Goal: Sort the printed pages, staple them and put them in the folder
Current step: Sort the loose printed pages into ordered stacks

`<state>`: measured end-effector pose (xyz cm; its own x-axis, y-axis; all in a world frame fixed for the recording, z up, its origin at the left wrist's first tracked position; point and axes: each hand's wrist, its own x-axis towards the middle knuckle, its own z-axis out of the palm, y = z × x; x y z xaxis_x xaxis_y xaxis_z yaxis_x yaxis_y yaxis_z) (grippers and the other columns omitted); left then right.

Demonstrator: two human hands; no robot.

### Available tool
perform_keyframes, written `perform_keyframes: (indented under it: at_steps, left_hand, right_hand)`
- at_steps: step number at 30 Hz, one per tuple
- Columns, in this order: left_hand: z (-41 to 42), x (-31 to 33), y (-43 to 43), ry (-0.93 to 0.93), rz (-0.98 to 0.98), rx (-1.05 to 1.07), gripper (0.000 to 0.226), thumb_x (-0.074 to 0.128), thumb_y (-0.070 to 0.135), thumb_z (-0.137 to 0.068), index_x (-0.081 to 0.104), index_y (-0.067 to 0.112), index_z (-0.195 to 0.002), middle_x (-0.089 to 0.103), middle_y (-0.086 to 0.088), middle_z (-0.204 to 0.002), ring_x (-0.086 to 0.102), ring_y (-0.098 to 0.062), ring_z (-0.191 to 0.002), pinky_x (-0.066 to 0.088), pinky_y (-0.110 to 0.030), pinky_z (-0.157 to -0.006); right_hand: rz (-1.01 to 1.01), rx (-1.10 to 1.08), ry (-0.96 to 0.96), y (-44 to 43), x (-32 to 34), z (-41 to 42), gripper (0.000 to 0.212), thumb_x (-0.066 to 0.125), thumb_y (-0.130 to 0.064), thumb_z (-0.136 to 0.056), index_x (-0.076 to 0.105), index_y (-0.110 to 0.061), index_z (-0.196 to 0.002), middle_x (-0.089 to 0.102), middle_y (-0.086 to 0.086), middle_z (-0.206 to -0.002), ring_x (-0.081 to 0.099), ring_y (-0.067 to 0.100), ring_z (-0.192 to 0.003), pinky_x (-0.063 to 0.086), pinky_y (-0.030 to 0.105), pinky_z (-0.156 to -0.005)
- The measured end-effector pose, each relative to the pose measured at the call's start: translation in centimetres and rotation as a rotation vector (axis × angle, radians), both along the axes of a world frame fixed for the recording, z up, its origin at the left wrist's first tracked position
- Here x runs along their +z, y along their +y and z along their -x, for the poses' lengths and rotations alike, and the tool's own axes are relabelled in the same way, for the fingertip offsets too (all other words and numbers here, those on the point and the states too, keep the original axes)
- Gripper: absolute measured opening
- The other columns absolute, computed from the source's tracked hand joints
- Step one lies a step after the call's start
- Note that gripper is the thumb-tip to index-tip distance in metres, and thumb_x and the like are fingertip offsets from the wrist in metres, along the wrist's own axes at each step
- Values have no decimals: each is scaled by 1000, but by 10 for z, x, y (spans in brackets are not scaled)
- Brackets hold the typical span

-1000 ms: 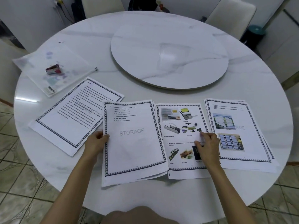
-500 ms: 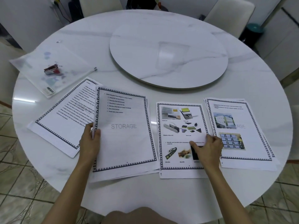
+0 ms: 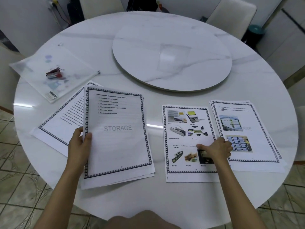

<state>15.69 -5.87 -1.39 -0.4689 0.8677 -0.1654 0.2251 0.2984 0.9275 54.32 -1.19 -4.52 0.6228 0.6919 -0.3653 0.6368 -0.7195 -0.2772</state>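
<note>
Left hand [image 3: 79,146] pinches the limp, light STORAGE stack [image 3: 118,138] by its left edge — right hand [image 3: 217,149] curls on the picture page [image 3: 184,129].

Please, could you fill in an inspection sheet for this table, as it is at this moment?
Surface: round white marble table with raised round turntable.
Job's things: translucent plastic folder far left, small red stapler on or in it; bordered text page; STORAGE stack; picture page; bordered right stack.
Clutter: nothing seen.
Hands: left hand grips STORAGE stack; right hand pinches picture page's right edge.
Cables: wires by far wall.
Surroundings: white chairs, teal-lidded bin, tiled floor.
</note>
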Motion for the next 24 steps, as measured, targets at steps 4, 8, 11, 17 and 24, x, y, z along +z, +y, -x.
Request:
perform_keyframes:
  at_steps: [4, 8, 11, 17, 24]
  left_hand:
    - [5, 3, 5, -23, -18, -9, 14, 43, 14, -96, 48, 19, -109, 61, -11, -98, 57, -25, -79, 48, -35, -73]
    - [10, 3, 9, -29, -13, -27, 21, 43, 14, -96, 49, 13, -116, 61, -10, -99, 57, -25, -81, 46, -31, -69]
    - [12, 2, 11, -43, 1, -39, 24, 42, 14, -97, 48, 10, -120, 60, -10, -102, 57, -22, -78, 46, -30, -66]
    - [18, -1, 17, -91, 40, -59, 24, 43, 13, -97, 48, 10, -120, 60, -12, -104, 56, -25, -84, 45, -28, -65]
    - [33, -3, 24, -114, 65, -69, 24, 43, 14, -97, 49, 9, -120, 60, -12, -104, 57, -25, -82, 46, -27, -63]
  right_hand:
    - [-40, -61, 71, 2, 1, -6, 91, 82, -32, -66, 33, 2, -135, 32, 26, -138, 28, 38, -130, 29, 47, -103]
    - [-218, -35, 173, -4, 1, -17, 48, 69, -16, -80, 52, 0, -122, 55, 22, -124, 52, 34, -107, 41, 39, -92]
    - [-369, -35, 277, -13, 6, -13, 27, 55, -10, -90, 58, 4, -114, 62, 19, -112, 55, 31, -97, 38, 28, -81]
    - [-480, -59, 296, -22, -3, -4, 25, 50, -19, -94, 61, -1, -106, 64, 16, -104, 56, 31, -98, 38, 30, -80]
    - [-546, -75, 240, -25, -3, 13, 20, 50, -11, -93, 61, 1, -104, 59, 10, -91, 52, 27, -86, 36, 28, -75]
